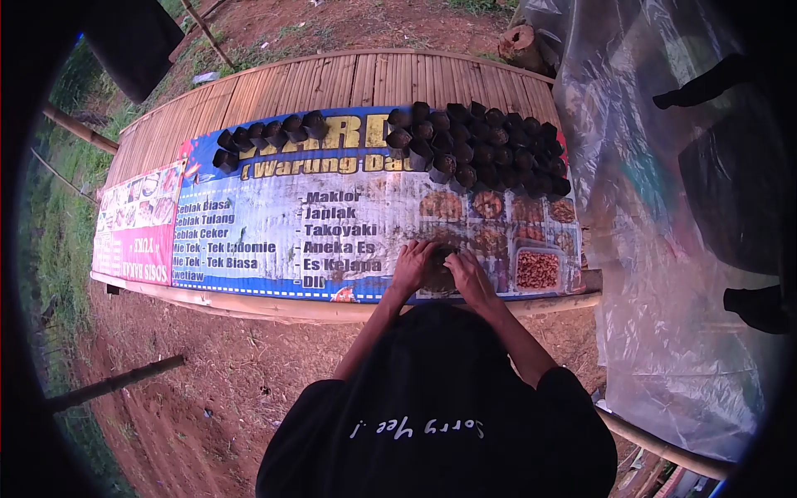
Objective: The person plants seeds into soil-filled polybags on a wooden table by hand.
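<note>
Both hands are at a dark, round-topped bag on the banner near the front edge of the bamboo table. Against its left side rests my left hand, its fingers curved around the rim. My right hand is at the right side, with fingers bent together at the rim. Beyond the hands, many black bags with dark fill stand packed together at the back right of the banner. A smaller row of black bags stands at the back left.
A printed banner covers much of the bamboo table. Clear plastic sheeting hangs at the right, with dark pieces on it. A cut log lies behind the table. Poles cross the soil at the left.
</note>
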{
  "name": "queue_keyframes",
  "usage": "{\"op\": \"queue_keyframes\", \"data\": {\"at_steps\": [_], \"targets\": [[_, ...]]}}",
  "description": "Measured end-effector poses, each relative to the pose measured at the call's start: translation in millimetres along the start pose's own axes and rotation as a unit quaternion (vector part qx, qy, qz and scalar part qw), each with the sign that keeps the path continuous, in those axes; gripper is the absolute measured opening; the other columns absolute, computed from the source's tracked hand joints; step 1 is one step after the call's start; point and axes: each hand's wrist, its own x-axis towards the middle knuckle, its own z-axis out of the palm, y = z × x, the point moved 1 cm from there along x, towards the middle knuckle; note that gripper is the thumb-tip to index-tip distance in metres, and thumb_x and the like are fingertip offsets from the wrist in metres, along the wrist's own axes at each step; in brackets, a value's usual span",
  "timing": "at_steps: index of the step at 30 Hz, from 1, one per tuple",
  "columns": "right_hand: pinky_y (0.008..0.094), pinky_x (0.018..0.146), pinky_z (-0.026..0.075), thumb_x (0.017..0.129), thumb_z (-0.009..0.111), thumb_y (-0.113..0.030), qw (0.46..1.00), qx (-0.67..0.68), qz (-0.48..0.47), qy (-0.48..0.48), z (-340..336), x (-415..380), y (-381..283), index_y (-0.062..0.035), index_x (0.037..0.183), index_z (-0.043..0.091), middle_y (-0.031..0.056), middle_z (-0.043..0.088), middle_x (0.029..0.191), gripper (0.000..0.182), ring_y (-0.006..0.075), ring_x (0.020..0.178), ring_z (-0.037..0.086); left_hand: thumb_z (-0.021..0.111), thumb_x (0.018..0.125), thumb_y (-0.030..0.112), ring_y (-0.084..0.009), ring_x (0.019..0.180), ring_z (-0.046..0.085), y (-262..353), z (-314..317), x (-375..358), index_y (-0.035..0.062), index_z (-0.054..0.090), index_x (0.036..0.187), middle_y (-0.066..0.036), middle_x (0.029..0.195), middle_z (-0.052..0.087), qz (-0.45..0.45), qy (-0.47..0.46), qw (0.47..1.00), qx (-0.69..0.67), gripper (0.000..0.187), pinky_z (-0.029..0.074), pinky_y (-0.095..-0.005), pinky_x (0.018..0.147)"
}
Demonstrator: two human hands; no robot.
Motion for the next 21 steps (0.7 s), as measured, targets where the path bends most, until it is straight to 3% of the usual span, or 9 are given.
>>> {"op": "queue_keyframes", "data": {"at_steps": [4,6,9,11,15,19,21], "targets": [[0.0392,0.067,0.048,0.087,0.061,-0.004,0.997,0.06,0.024,0.049,8.2,-6.5,-3.1,-0.0015,0.091,0.057,0.016,0.062,0.077,0.006,0.0328,0.076,0.06,0.075,0.067,0.028,-0.0279,0.101,0.052,-9.7,15.8,-5.8,0.0112,0.055,0.119,-0.006,0.114,0.057,-0.023,-0.015,0.999,0.031,0.058,0.04,-0.0393,0.083],[0.0364,0.063,0.048,0.088,0.061,-0.007,0.96,0.209,0.183,0.032,9.3,-10.2,-2.5,-0.0014,0.093,0.058,0.0145,0.063,0.079,0.008,0.029,0.072,0.064,0.075,0.066,0.028,-0.0281,0.101,0.052,-10.8,17.6,-6.0,0.0103,0.055,0.118,-0.007,0.113,0.056,-0.028,-0.024,0.997,0.062,0.059,0.04,-0.0394,0.083],[0.0351,0.061,0.049,0.089,0.061,-0.01,0.942,0.23,0.242,0.016,10.0,-16.2,-3.5,-0.0008,0.093,0.058,0.0141,0.064,0.08,0.01,0.0273,0.07,0.065,0.07,0.07,0.023,-0.0272,0.101,0.051,-1.6,1.2,-4.7,0.012,0.056,0.117,-0.007,0.113,0.055,0.011,0.006,0.999,0.036,0.049,0.039,-0.0383,0.083],[0.0355,0.062,0.049,0.089,0.061,-0.009,0.958,0.197,0.204,0.031,20.1,-19.5,0.4,-0.0006,0.092,0.058,0.0142,0.064,0.08,0.01,0.0281,0.071,0.065,0.078,0.065,0.029,-0.0277,0.106,0.05,-5.3,-1.1,-0.5,0.0158,0.053,0.125,-0.006,0.123,0.053,0.062,-0.046,0.997,-0.006,0.066,0.04,-0.0399,0.085],[0.0361,0.064,0.049,0.09,0.06,-0.008,0.983,0.141,0.092,0.072,25.4,-16.7,4.5,-0.0002,0.092,0.057,0.0149,0.064,0.081,0.009,0.0296,0.073,0.065,0.078,0.066,0.03,-0.0276,0.106,0.05,-4.8,-4.0,2.0,0.0182,0.053,0.127,-0.005,0.126,0.052,0.06,-0.068,0.996,-0.003,0.067,0.039,-0.0397,0.086],[0.0364,0.064,0.049,0.09,0.06,-0.008,0.981,0.14,0.088,0.099,14.9,-14.0,2.6,-0.0006,0.092,0.057,0.0151,0.063,0.08,0.008,0.0302,0.073,0.065,0.077,0.066,0.029,-0.0274,0.106,0.05,-3.8,-4.8,0.4,0.0156,0.055,0.123,-0.005,0.123,0.054,0.047,-0.057,0.997,0.007,0.063,0.04,-0.039,0.086],[0.0371,0.064,0.049,0.089,0.061,-0.008,0.959,0.194,0.187,0.087,11.7,-14.3,3.6,-0.0006,0.092,0.057,0.0147,0.062,0.077,0.009,0.0304,0.071,0.064,0.077,0.066,0.029,-0.0273,0.106,0.051,-2.6,-1.5,-2.7,0.0147,0.056,0.122,-0.005,0.122,0.055,0.04,-0.056,0.998,0.006,0.061,0.04,-0.0388,0.085]]}}
